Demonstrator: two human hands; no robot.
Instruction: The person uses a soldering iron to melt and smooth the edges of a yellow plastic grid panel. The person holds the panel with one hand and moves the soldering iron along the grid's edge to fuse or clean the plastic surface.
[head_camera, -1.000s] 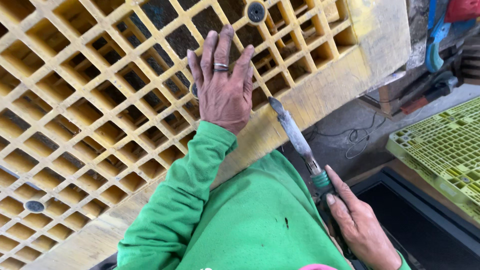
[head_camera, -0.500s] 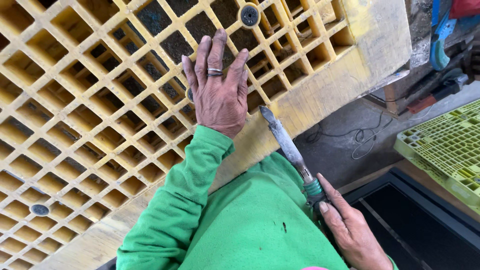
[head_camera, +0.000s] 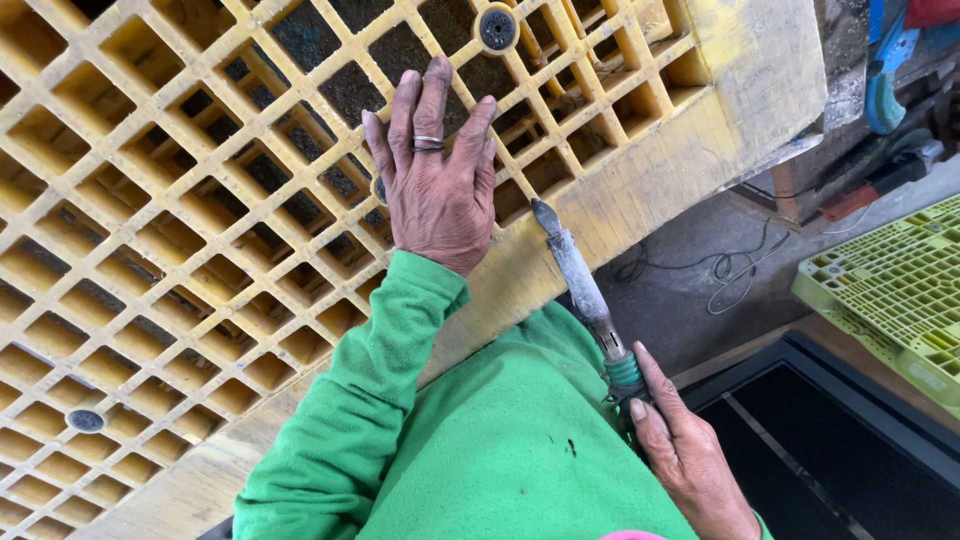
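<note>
Nearest to us, our right hand (head_camera: 690, 465) shows at the lower right, its fingers (head_camera: 652, 385) wrapped around the handle of a soldering-type iron (head_camera: 585, 295), with the forefinger lying along the green-banded collar. From those fingers the grey, crusted shaft slants up and to the left, and its pointed tip rests at the solid rim of the yellow plastic pallet (head_camera: 150, 220), just to the right of our other hand. Our green sleeve (head_camera: 370, 400) leads up to the left hand (head_camera: 435, 195), which lies palm down on the pallet's grid; its fingers (head_camera: 430, 110) are spread wide and flat, holding nothing, and one wears a ring (head_camera: 428, 143). Beyond those fingertips a round dark plug (head_camera: 497, 28) sits in the lattice, and dark ground shows through the open cells. Farther to the right of the iron, past a thin cable (head_camera: 730, 270) on the grey floor, we see a light green pallet (head_camera: 890, 295) and a red-handled tool (head_camera: 880, 180).
</note>
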